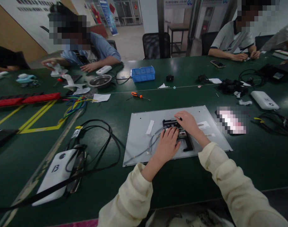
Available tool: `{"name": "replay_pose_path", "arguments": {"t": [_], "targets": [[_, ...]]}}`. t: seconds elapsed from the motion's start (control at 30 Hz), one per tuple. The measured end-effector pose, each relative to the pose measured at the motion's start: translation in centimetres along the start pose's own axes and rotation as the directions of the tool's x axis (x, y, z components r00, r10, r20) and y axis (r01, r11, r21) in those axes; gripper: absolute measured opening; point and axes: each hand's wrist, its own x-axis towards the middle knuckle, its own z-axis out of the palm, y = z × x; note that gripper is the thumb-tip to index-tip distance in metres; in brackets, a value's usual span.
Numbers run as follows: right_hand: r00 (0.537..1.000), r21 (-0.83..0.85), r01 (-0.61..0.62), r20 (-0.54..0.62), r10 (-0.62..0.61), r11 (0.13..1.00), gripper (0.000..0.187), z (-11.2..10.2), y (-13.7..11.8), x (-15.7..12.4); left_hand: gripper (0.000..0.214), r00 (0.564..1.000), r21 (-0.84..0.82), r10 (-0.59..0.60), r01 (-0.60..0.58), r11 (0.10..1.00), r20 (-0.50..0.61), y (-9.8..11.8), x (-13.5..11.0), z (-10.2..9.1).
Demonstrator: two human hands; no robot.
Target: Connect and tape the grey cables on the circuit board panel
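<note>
Right of frame centre, a black bracket [188, 142] on a grey panel [137, 134] is partly covered by the left hand [167, 143], fingers spread; the right hand [187, 123], fingers bent, is held at its upper edge, grip unclear.

On a dark green worktop [177, 186] lies a flat grey panel [134, 132], a thin cable [142, 153] running across it to a black frame [188, 144]. The left hand [168, 142] lies over the frame's near side; the right hand [186, 122] bends at its far edge (what its fingertips touch is too small to tell). Beyond the panel are an orange-handled screwdriver [136, 94] and a blue basket [143, 75]; a white device marked 13 [55, 171] sits to the left.
</note>
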Motion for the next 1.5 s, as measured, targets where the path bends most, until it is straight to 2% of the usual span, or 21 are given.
{"name": "replay_pose_path", "arguments": {"t": [0.1, 0.2, 0.5, 0.93, 1.07, 1.2, 1.33, 1.43, 1.5], "targets": [[0.998, 0.002, -0.017, 0.069, 0.017, 1.000, 0.023, 0.3, 0.1, -0.2, 0.049, 1.000, 0.001, -0.005, 0.005, 1.000, 0.001, 0.0, 0.0, 0.0], [0.996, 0.016, -0.031, 0.086, 0.029, 0.999, 0.023, 0.3, 0.4, -0.5, 0.048, 1.000, -0.009, -0.001, 0.001, 1.000, 0.006, 0.0, 0.0, -0.1], [0.996, 0.087, -0.066, 0.062, 0.060, 0.994, 0.024, 0.5, 0.6, -1.0, 0.049, 1.000, 0.000, -0.008, 0.008, 1.000, 0.014, 0.1, 0.0, 0.0], [0.999, 0.217, -0.031, 0.012, 0.029, 0.976, 0.021, 0.7, 0.9, -1.4, 0.050, 1.000, -0.015, 0.000, 0.001, 1.000, 0.021, 0.0, 0.1, 0.0], [0.999, 0.204, -0.037, 0.015, 0.035, 0.978, 0.024, 0.0, 0.8, -1.3, 0.049, 1.000, -0.002, 0.004, -0.004, 1.000, 0.017, 0.0, 0.1, -0.1], [0.996, 0.210, -0.053, -0.060, 0.067, 0.976, 0.027, -1.5, 1.3, -1.7, 0.049, 1.000, 0.002, 0.008, -0.008, 1.000, 0.016, -0.1, 0.1, -0.1], [0.983, 0.184, -0.136, -0.101, 0.156, 0.973, 0.027, -3.4, 3.2, -3.5, 0.050, 1.000, -0.001, 0.008, -0.008, 1.000, 0.026, -0.1, 0.1, -0.2], [0.960, 0.145, -0.247, -0.096, 0.262, 0.958, 0.026, -4.1, 5.0, -5.3, 0.050, 0.999, -0.002, 0.010, -0.010, 1.000, 0.037, -0.1, 0.1, -0.4], [0.961, 0.112, -0.265, -0.057, 0.272, 0.958, 0.027, -4.3, 6.0, -6.2, 0.050, 0.999, -0.005, 0.006, -0.006, 1.000, 0.041, 0.0, 0.1, -0.5]]}}
